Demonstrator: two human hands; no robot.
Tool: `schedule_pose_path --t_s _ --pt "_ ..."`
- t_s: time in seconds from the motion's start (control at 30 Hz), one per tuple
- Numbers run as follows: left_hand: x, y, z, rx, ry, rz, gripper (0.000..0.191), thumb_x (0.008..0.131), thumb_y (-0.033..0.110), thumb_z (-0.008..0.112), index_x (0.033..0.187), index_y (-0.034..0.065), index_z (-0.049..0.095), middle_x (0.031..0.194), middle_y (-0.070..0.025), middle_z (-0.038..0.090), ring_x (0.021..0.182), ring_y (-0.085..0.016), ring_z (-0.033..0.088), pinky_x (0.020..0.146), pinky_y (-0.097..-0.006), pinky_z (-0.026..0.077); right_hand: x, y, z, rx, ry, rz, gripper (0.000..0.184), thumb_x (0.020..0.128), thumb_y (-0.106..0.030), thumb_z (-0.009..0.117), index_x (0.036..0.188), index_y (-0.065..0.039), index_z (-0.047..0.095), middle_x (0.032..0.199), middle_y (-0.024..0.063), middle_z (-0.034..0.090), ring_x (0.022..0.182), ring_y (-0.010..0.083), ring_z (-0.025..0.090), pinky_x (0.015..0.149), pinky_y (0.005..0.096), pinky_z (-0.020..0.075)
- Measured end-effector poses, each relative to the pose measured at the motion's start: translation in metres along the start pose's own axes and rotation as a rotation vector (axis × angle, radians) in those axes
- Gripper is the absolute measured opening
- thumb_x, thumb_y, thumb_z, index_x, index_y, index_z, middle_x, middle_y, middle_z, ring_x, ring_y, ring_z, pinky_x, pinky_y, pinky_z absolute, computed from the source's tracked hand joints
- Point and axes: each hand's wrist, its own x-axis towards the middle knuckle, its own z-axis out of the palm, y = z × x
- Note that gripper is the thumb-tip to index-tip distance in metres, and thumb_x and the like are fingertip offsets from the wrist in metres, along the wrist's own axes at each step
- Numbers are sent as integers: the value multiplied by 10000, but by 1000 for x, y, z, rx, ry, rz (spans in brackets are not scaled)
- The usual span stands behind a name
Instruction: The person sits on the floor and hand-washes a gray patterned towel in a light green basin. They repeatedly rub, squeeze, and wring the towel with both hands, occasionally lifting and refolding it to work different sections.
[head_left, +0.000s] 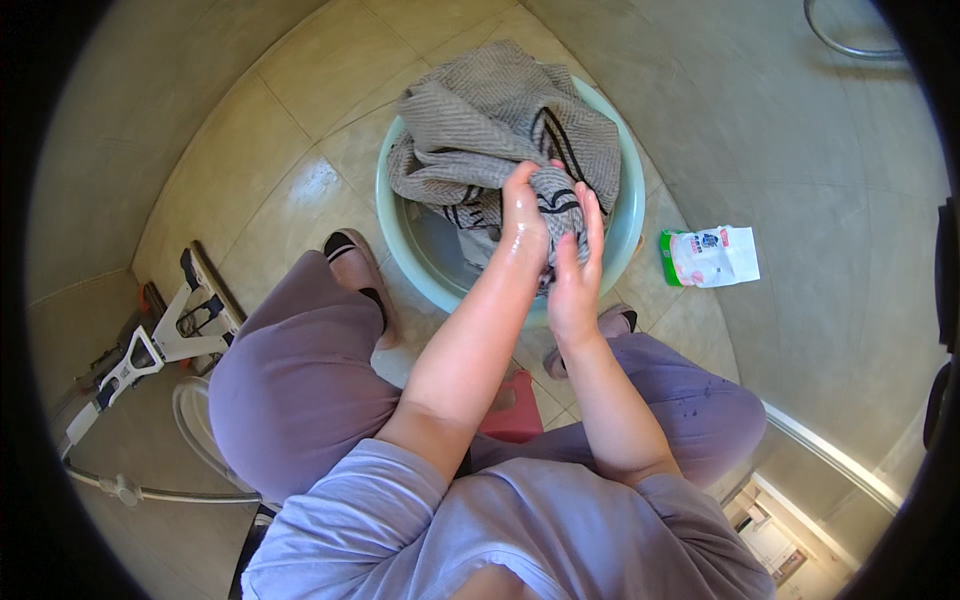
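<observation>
Both wet hands are pressed around a bunched part of a grey herringbone knit garment (480, 112) with black stripes. My left hand (524, 214) grips the bunch from the left side. Against its right side lies my right hand (579, 274), fingers stretched upward along the cloth. The rest of the garment is heaped in a pale turquoise plastic basin (631, 247) and rises above its far rim. Cloudy water (442, 251) shows at the basin's left front, with some light cloth in it.
Right of the basin, a white and green printed packet (712, 256) sits by the wall. A red plastic stool (516, 412) is partly visible between my legs. At left stand a white squeegee-type mop (176, 326) and a hose (195, 495). Tiled floor (300, 187) surrounds the basin.
</observation>
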Motion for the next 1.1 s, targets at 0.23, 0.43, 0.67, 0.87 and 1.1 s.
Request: schedule_pose_path --t_s 0.23,0.43,0.67,0.87,1.1 --pt "-9 -31 1 -119 -227 -119 267 894 265 489 664 133 518 633 -33 550 588 -181 545 595 -309 495 40 -27 -4 -455 -293 -237 226 910 -187 622 1029 3 589 908 122 646 829 243 624 785 344 484" --pt "-23 -43 19 110 61 40 343 870 250 423 538 181 370 553 -25 449 621 -147 496 607 -301 410 54 -29 -5 350 28 214 296 975 -240 534 761 -41 486 536 46 433 464 127 404 459 263 341" --pt "-10 -47 -10 237 13 127 247 857 215 446 644 97 490 616 -68 525 668 -181 532 698 -313 434 55 -37 -6 299 79 354 367 988 -287 501 691 -84 429 520 31 402 442 141 370 449 280 333" --pt "-21 -11 -13 58 -54 313 648 818 489 667 1312 114 476 1343 -65 518 1247 -289 450 1078 -512 272 81 -77 -46 184 108 43 281 956 -287 558 796 -65 492 634 54 478 587 182 488 581 313 412" --pt "-78 35 35 -121 -47 438 298 867 114 534 1130 -22 569 1173 -139 612 1088 -307 570 1002 -438 426 28 -54 -43 -1207 -414 -266 937 600 -328 838 1386 -68 398 1313 208 465 1244 368 431 1020 504 340"
